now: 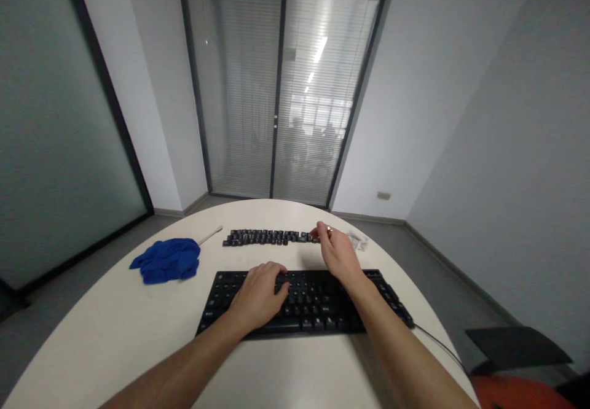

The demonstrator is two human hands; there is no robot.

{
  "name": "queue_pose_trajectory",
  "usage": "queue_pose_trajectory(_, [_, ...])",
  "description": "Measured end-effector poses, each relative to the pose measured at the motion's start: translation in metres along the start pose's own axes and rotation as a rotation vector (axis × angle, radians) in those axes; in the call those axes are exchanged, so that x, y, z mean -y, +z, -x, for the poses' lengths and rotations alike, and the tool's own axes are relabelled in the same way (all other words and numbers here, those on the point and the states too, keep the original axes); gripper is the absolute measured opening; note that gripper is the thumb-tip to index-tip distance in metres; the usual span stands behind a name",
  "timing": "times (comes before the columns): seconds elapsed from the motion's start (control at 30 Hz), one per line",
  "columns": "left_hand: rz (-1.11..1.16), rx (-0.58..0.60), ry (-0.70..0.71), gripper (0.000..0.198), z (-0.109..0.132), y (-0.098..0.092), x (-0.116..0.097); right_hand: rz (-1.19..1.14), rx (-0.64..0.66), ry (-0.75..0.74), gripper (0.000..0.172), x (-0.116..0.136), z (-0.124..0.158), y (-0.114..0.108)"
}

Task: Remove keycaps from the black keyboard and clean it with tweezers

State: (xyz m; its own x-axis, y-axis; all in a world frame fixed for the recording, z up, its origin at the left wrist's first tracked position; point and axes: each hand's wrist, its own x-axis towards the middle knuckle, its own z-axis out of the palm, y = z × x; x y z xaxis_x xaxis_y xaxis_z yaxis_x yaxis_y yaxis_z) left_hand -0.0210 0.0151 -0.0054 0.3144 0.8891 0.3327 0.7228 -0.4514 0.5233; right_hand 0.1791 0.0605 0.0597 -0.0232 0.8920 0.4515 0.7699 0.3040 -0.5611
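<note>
A black keyboard lies on the pale round table. My left hand rests on its left-middle part, with thumb and fingers apart and nothing held. Beyond the keyboard, loose black keycaps stand in rows. My right hand is raised past the keyboard's back edge, at the right end of the keycap rows. Its thumb and fingertips are brought together; whatever they hold, if anything, is too small to make out. Some keys under both hands are hidden.
A crumpled blue cloth lies at the left, a cotton swab beside it. A small clear plastic bag sits just right of my right hand. The keyboard's cable runs off the right edge, near a chair.
</note>
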Motion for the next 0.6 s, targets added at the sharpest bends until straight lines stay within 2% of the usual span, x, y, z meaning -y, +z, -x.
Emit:
queue_pose_trajectory(0.13, [-0.024, 0.010, 0.000, 0.021, 0.000, 0.001, 0.002, -0.080, -0.150, 0.031, 0.065, -0.011, 0.024, -0.013])
queue_pose_trajectory(0.37, [-0.028, 0.011, 0.009, 0.019, 0.000, 0.001, 0.002, -0.203, 0.014, 0.163, 0.062, -0.025, 0.044, -0.007])
queue_pose_trajectory(0.6, [-0.034, 0.003, 0.025, 0.020, -0.001, 0.004, 0.004, -0.176, 0.091, 0.141, 0.067, -0.016, 0.044, -0.004])
